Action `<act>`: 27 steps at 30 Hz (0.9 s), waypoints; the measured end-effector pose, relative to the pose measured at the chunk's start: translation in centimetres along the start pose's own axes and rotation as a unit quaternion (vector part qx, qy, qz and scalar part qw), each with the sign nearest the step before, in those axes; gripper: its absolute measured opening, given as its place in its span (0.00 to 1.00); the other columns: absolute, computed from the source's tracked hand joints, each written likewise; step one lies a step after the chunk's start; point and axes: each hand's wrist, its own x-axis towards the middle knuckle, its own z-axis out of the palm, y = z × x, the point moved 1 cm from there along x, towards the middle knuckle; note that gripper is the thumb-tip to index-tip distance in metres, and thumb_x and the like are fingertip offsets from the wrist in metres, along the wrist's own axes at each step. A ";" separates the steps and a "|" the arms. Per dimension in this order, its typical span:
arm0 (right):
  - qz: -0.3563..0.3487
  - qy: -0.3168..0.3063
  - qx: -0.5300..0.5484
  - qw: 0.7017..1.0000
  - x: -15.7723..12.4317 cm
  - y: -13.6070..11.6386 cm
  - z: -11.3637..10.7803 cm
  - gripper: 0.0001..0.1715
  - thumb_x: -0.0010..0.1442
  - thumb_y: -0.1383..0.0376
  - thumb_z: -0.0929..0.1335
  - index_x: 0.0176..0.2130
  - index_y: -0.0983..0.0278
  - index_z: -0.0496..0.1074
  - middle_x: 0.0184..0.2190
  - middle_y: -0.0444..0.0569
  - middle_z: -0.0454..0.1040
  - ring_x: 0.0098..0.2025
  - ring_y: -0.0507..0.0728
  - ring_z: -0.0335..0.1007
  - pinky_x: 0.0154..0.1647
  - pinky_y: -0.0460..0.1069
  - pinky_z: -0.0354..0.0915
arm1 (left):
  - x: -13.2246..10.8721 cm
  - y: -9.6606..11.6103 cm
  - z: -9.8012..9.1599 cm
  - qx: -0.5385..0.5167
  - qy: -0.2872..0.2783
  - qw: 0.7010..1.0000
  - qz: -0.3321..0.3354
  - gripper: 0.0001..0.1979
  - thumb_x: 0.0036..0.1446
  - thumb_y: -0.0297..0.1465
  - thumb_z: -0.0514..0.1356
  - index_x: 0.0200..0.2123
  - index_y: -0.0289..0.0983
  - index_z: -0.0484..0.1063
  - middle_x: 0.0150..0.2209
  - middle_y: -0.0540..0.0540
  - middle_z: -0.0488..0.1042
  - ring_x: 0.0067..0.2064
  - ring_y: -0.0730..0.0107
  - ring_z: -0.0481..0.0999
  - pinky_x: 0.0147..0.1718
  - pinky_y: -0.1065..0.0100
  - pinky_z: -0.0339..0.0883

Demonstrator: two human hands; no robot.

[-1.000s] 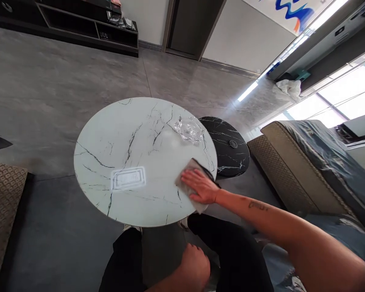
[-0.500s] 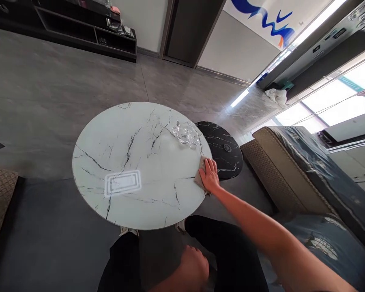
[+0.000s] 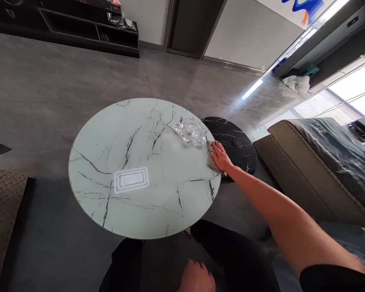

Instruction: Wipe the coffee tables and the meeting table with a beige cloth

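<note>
My right hand [image 3: 221, 157] lies flat with fingers stretched out, pressing a grey-brown cloth [image 3: 211, 159] onto the right rim of the round white marble table [image 3: 134, 162]. The cloth sits just below a clear glass ashtray [image 3: 190, 130] standing on the tabletop. My left hand [image 3: 196, 277] rests low near my lap at the bottom edge, fingers curled closed, with nothing visible in it.
A smaller black marble table [image 3: 234, 150] stands right behind the white one. A sofa [image 3: 307, 178] with a plastic-covered cushion is on the right. A patterned seat [image 3: 3, 211] is at the left. A dark low shelf unit [image 3: 79, 28] lines the far wall.
My right hand has slid the cloth along the table's right rim, from the near right side away from me, up beside the glass ashtray.
</note>
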 end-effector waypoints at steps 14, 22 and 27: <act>0.005 -0.017 -0.084 0.996 3.8 -3.1 -1.7 0.47 0.78 0.49 0.56 0.82 0.72 0.53 0.86 0.61 0.47 0.87 0.69 0.38 0.87 0.68 0.44 | 2.5 -0.5 -0.7 0.014 0.000 1.000 0.007 0.31 0.68 0.38 0.61 0.68 0.26 0.77 0.61 0.18 0.79 0.58 0.29 0.82 0.52 0.44 0.72; 0.027 -0.035 -0.108 0.993 -7.2 -12.5 -0.5 0.44 0.78 0.52 0.56 0.83 0.67 0.52 0.85 0.58 0.48 0.87 0.69 0.39 0.85 0.75 0.41 | 1.8 0.4 0.5 0.057 0.049 0.997 0.014 0.27 0.63 0.38 0.66 0.62 0.33 0.83 0.56 0.25 0.83 0.55 0.35 0.84 0.52 0.43 0.77; -0.074 -0.083 -0.069 0.991 -9.5 -22.1 1.8 0.46 0.78 0.50 0.58 0.84 0.65 0.50 0.86 0.56 0.44 0.87 0.70 0.37 0.86 0.73 0.40 | 1.0 0.1 0.3 0.039 0.080 0.996 0.022 0.24 0.61 0.34 0.68 0.59 0.32 0.84 0.54 0.24 0.84 0.55 0.32 0.84 0.53 0.39 0.78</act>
